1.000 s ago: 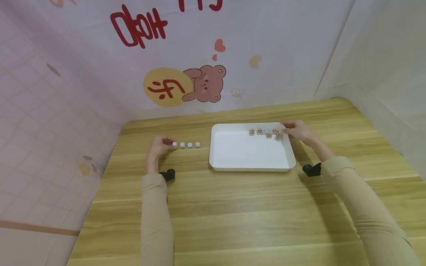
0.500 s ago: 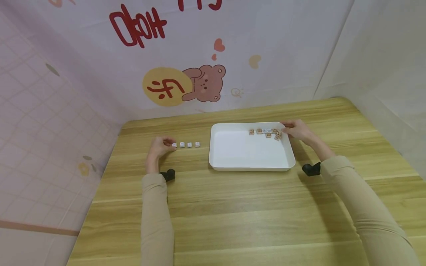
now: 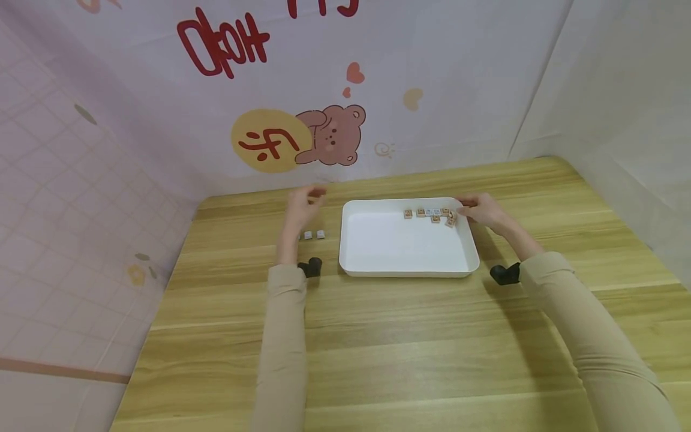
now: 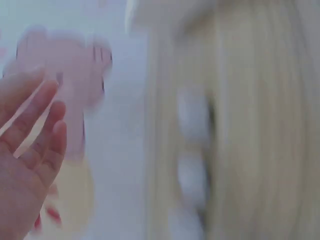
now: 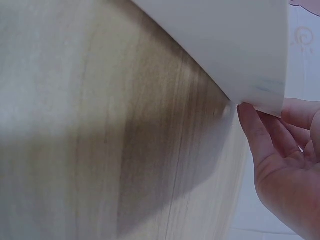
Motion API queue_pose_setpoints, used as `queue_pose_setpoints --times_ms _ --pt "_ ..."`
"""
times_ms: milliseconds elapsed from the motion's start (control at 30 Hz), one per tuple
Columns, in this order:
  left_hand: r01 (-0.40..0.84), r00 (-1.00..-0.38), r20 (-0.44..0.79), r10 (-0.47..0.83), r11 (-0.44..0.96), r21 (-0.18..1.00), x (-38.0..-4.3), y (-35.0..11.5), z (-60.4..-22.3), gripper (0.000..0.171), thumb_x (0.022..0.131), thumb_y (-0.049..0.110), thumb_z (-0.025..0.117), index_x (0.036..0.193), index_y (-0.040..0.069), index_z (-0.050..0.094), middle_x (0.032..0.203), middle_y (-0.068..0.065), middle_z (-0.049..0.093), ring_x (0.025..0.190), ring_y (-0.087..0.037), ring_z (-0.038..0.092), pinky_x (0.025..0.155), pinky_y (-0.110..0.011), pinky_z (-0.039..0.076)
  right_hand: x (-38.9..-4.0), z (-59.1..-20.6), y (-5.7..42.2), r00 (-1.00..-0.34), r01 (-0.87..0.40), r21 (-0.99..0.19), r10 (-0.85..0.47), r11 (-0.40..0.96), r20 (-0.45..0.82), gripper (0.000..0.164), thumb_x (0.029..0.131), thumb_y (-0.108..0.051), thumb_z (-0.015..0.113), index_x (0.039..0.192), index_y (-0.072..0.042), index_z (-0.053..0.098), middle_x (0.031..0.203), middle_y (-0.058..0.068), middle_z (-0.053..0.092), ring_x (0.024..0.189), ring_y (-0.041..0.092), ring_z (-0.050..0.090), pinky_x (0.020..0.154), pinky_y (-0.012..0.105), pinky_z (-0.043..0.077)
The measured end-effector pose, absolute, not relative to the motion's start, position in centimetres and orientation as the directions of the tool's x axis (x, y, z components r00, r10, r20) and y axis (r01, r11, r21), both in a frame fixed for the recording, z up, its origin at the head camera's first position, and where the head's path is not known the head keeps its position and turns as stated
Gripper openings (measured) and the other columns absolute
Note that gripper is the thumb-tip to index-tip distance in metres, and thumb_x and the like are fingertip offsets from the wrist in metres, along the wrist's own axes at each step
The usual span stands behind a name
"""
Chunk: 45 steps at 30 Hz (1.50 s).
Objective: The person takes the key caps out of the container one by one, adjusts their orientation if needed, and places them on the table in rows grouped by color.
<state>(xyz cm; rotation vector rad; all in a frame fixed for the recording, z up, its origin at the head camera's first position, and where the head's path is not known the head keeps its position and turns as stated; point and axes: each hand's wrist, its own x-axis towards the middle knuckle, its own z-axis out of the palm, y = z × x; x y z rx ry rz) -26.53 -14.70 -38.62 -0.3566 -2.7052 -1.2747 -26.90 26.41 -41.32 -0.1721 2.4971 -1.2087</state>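
My left hand [image 3: 303, 207] is in the air left of the white tray [image 3: 399, 274], with relaxed fingers and nothing in them in the left wrist view. Below it stands a row of small white keycaps [image 3: 321, 234], part of which my wrist hides. Those keycaps [image 4: 193, 115] are blurred in the left wrist view. At the tray's far right corner my right hand [image 3: 483, 213] grips the wall; the right wrist view has the thumb over the rim and fingers against the outside. Inside, along the far wall, lie several brown keycaps [image 3: 408, 213] and a few white ones [image 3: 433, 212].
The wooden table [image 3: 378, 348] runs back to a printed cloth [image 3: 459, 120] with a bear and hearts. More pale cloth hangs at both sides. A black wrist mount [image 3: 311, 267] sticks out from the left wrist, another [image 3: 505, 275] from the right.
My left hand has left the keycap at the left end of the row and moved up and right towards the tray. The right hand stays at the tray's corner.
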Motion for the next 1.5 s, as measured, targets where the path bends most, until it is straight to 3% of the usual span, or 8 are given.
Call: queue_pose_setpoints --times_ms 300,667,1000,1233,1500 --pt "0.316 -0.901 0.131 0.413 0.421 0.850 -28.6 -3.6 -38.5 0.029 0.094 0.013 0.059 0.119 0.000 0.062 0.117 -0.013 0.067 0.110 -0.024 0.062 0.094 -0.027 0.050 -27.0 -41.8 26.3 -0.932 0.048 -0.779 -0.252 0.625 -0.259 0.050 0.100 -0.012 0.045 0.146 0.002 0.031 0.146 0.030 0.035 0.130 0.045 0.042 0.102 0.049 0.045" --pt "0.272 -0.873 0.056 0.485 0.388 0.880 -29.3 2.7 -41.6 0.028 0.093 0.015 0.061 0.119 0.005 0.064 0.114 -0.009 0.069 0.108 -0.019 0.064 0.087 -0.020 0.051 -27.1 -42.1 26.7 -0.934 0.037 -0.777 -0.255 0.628 -0.251 0.051 0.100 -0.016 0.045 0.146 0.003 0.030 0.146 0.030 0.036 0.130 0.044 0.042 0.100 0.049 0.046" --pt "0.301 -0.852 -0.045 0.521 0.558 0.773 -29.4 4.3 -42.1 0.029 0.094 0.012 0.059 0.122 0.009 0.063 0.126 -0.006 0.064 0.119 -0.017 0.059 0.099 -0.023 0.047 -27.0 -41.8 26.6 -0.927 0.051 -0.794 -0.268 0.606 -0.264 0.051 0.101 -0.015 0.044 0.147 0.002 0.029 0.147 0.030 0.034 0.131 0.045 0.041 0.103 0.052 0.044" --pt "0.420 -0.819 -0.041 0.573 0.646 0.638 -29.3 4.6 -42.1 0.027 0.094 0.011 0.059 0.119 0.008 0.065 0.119 -0.005 0.068 0.111 -0.015 0.063 0.092 -0.019 0.049 -26.9 -41.5 26.7 -0.929 0.053 -0.791 -0.261 0.609 -0.263 0.050 0.101 -0.015 0.044 0.146 0.001 0.030 0.147 0.030 0.034 0.131 0.044 0.041 0.102 0.054 0.043" --pt "0.516 -0.791 -0.020 0.611 0.685 0.514 -29.3 4.8 -41.9 0.030 0.086 0.001 0.066 0.115 0.008 0.068 0.106 -0.005 0.071 0.096 -0.013 0.063 0.083 -0.017 0.049 -26.7 -41.3 26.7 -0.927 0.050 -0.795 -0.269 0.604 -0.262 0.052 0.101 -0.017 0.044 0.147 0.002 0.029 0.147 0.031 0.033 0.132 0.046 0.039 0.104 0.055 0.041"
